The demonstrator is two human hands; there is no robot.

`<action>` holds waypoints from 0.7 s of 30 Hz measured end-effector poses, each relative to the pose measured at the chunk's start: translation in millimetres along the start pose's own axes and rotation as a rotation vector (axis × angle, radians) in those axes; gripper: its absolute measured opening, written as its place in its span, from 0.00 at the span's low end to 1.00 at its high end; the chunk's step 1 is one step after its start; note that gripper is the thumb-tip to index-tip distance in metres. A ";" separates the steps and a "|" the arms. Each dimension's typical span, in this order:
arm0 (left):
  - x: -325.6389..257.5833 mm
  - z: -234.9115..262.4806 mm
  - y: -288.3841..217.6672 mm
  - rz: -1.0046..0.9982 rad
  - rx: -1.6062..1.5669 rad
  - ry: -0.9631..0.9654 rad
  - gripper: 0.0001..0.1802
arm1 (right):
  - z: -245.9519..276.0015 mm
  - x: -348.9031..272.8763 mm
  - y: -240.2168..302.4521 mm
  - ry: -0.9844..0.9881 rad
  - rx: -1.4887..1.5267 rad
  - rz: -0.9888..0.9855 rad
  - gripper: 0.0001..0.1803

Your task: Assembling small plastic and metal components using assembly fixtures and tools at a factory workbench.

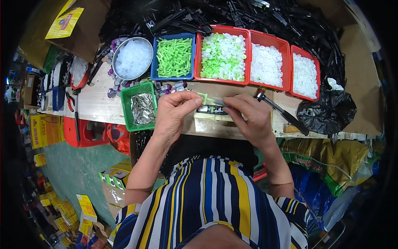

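Note:
My left hand [174, 112] pinches a small light-green plastic piece [205, 98] between thumb and fingertips. My right hand [251, 116] is closed in a pinch on a slim greyish piece [218, 102], which meets the green piece end to end; its kind is too small to tell. Just under both hands lies a black part [215, 110] on the bench, partly covered by the fingers. A green bin of metal pins [143, 108] stands beside my left wrist. Close to my right hand rests a hammer [282, 111] with a black handle.
Along the back stand a metal bowl of clear pieces [132, 59], a blue bin of green pieces [174, 57] and red bins [248, 54] of white and green caps. Black plastic parts [178, 18] heap behind them. A black bag [327, 112] sits right; red-handled pliers [71, 101] lie left.

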State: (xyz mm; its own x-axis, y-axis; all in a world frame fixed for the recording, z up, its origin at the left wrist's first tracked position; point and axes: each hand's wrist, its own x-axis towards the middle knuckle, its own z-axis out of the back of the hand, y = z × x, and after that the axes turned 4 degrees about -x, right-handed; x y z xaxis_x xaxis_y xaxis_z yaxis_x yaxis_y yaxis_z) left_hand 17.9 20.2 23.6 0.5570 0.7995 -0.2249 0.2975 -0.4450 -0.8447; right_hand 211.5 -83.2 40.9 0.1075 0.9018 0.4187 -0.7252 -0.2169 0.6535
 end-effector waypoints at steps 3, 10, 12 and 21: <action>-1.6 -4.6 0.5 0.027 0.018 -0.008 0.07 | -4.0 0.4 0.6 -0.039 -0.091 0.117 0.14; 1.8 -6.1 8.0 -0.455 0.416 -0.042 0.12 | -2.5 -2.1 -3.2 -0.052 -0.088 0.123 0.15; 4.6 -1.6 6.0 -0.479 0.521 0.039 0.13 | -1.0 -3.1 -3.5 -0.041 -0.066 0.108 0.15; 6.2 -3.1 7.7 -0.417 0.630 0.156 0.07 | 1.7 -8.1 -4.6 -0.100 -0.200 0.236 0.15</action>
State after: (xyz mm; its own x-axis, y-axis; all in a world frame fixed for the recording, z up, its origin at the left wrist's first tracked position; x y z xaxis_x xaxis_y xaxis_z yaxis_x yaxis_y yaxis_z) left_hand 26.1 20.5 17.2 0.6127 0.7634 0.2048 0.0357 0.2321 -0.9720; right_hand 215.1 -90.1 35.6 -0.0201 0.7918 0.6104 -0.8562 -0.3289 0.3985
